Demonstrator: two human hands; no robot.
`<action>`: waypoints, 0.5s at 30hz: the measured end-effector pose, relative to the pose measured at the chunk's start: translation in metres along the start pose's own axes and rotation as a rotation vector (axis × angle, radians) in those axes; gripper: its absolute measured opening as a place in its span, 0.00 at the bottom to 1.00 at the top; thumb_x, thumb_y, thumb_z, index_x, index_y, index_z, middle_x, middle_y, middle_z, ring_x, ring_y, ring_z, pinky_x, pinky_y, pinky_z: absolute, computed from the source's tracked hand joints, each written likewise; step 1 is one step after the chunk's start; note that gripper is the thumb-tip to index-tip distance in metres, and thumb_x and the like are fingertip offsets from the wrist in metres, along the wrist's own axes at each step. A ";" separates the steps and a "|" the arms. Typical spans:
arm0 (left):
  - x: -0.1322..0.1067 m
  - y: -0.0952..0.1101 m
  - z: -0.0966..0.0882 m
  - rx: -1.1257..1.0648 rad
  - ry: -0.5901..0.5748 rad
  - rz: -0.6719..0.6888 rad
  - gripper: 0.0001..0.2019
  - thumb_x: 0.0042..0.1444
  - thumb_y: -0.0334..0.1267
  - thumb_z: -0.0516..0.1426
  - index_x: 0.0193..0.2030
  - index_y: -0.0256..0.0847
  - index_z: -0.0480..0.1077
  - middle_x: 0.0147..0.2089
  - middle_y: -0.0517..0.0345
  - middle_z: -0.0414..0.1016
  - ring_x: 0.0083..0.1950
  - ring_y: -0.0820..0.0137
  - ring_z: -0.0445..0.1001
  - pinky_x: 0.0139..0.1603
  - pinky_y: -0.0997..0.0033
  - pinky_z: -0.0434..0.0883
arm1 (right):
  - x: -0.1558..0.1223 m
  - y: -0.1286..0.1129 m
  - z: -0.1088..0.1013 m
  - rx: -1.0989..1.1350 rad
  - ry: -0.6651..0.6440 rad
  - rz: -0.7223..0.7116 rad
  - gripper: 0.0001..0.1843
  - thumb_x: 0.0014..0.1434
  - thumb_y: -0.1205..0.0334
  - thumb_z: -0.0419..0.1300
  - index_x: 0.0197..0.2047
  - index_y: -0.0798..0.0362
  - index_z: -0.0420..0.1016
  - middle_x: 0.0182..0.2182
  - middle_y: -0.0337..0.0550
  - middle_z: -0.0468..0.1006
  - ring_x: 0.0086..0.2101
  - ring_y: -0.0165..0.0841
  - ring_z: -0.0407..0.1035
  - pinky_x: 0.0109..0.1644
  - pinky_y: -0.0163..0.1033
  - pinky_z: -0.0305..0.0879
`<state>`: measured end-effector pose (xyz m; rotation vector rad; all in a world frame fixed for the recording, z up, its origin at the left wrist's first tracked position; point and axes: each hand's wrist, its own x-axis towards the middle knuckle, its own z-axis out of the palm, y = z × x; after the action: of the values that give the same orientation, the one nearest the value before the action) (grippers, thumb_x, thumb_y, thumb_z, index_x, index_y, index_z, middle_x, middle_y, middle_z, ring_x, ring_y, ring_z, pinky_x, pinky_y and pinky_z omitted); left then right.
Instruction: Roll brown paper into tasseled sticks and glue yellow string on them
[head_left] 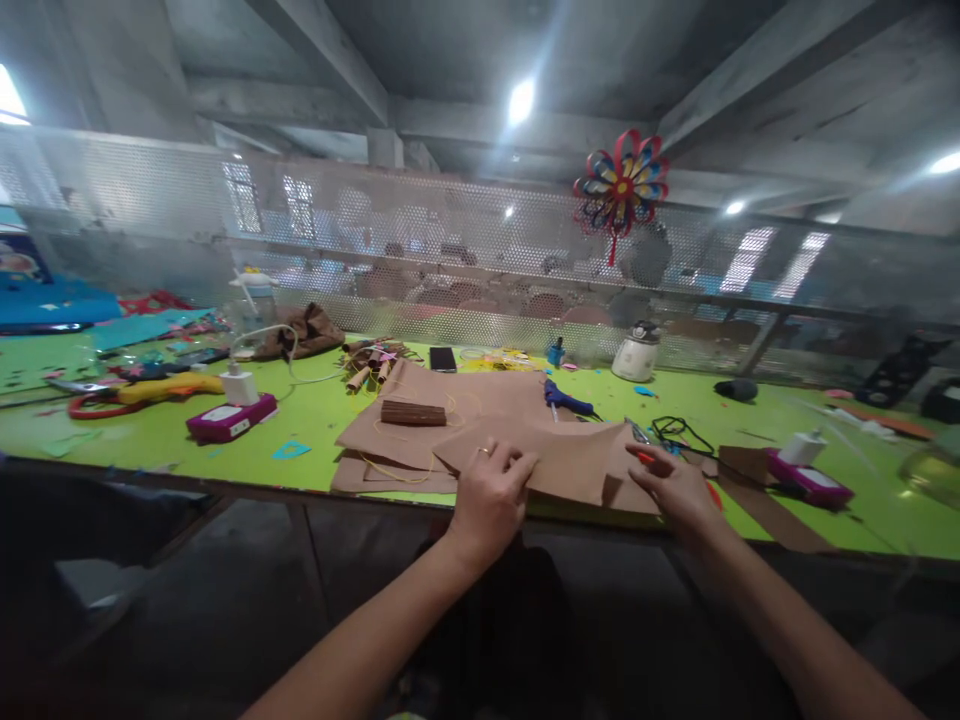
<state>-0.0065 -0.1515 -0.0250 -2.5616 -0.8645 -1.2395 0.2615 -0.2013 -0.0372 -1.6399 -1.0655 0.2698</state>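
My left hand point(489, 500), a ring on one finger, is closed on the near edge of a sheet of brown paper point(566, 455). The sheet has a crease and a raised flap toward its right end. Just off that end, my right hand point(675, 490) has its thumb and fingers apart, with nothing plainly gripped. Orange parts point(714, 494) show beside and behind it; what they belong to is mostly hidden. More brown paper point(360, 440) lies beneath at the left, bearing a dark brown ribbed roll point(413, 413) and loose yellow string point(401, 478).
A blue glue gun point(570, 399) lies behind the paper. Purple power blocks point(232, 417) with white plugs stand at both sides. At left are a yellow glue gun point(171, 386) and brown rolls point(360, 377). A white jar point(635, 352) stands near the perforated screen point(465, 270).
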 end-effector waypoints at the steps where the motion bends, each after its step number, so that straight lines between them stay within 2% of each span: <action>1: -0.002 -0.004 -0.001 -0.009 0.021 -0.011 0.18 0.50 0.24 0.52 0.47 0.40 0.69 0.40 0.53 0.69 0.41 0.64 0.64 0.47 0.60 0.66 | -0.004 -0.001 0.003 -0.006 0.006 0.005 0.25 0.40 0.56 0.62 0.42 0.58 0.78 0.25 0.45 0.77 0.28 0.35 0.70 0.28 0.36 0.63; 3: -0.007 -0.011 -0.001 -0.012 0.034 -0.042 0.21 0.49 0.22 0.51 0.49 0.42 0.69 0.41 0.53 0.69 0.42 0.64 0.64 0.49 0.59 0.65 | -0.014 -0.005 0.010 -0.012 0.001 0.040 0.25 0.41 0.54 0.62 0.43 0.57 0.78 0.26 0.46 0.77 0.26 0.35 0.70 0.27 0.35 0.63; 6: -0.013 -0.016 0.001 -0.004 -0.006 -0.084 0.22 0.48 0.22 0.51 0.49 0.43 0.70 0.43 0.53 0.69 0.43 0.64 0.65 0.48 0.59 0.66 | -0.033 -0.012 0.017 0.022 0.004 0.090 0.24 0.45 0.51 0.60 0.43 0.58 0.77 0.25 0.45 0.78 0.17 0.30 0.65 0.21 0.35 0.60; 8: -0.014 -0.017 0.002 -0.012 -0.022 -0.103 0.22 0.48 0.22 0.51 0.50 0.43 0.69 0.44 0.53 0.70 0.45 0.63 0.64 0.48 0.60 0.66 | -0.045 -0.016 0.018 0.047 0.026 0.108 0.24 0.46 0.50 0.59 0.41 0.58 0.77 0.26 0.46 0.78 0.17 0.31 0.65 0.20 0.36 0.61; 12: -0.012 -0.009 0.005 -0.026 -0.051 -0.108 0.21 0.50 0.23 0.51 0.51 0.42 0.69 0.49 0.53 0.70 0.47 0.63 0.64 0.49 0.60 0.66 | -0.063 -0.025 0.021 0.093 0.144 0.139 0.19 0.42 0.52 0.62 0.35 0.56 0.79 0.31 0.49 0.80 0.32 0.42 0.73 0.31 0.40 0.70; 15: -0.011 0.002 0.007 -0.015 -0.153 -0.086 0.20 0.52 0.25 0.51 0.51 0.42 0.68 0.50 0.53 0.70 0.48 0.61 0.63 0.49 0.59 0.67 | -0.079 -0.030 0.032 0.339 0.139 0.211 0.20 0.42 0.53 0.64 0.37 0.55 0.77 0.35 0.49 0.80 0.37 0.44 0.74 0.35 0.43 0.72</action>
<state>-0.0061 -0.1549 -0.0375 -2.6855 -1.0094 -1.0872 0.1801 -0.2398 -0.0499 -1.4402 -0.6990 0.4431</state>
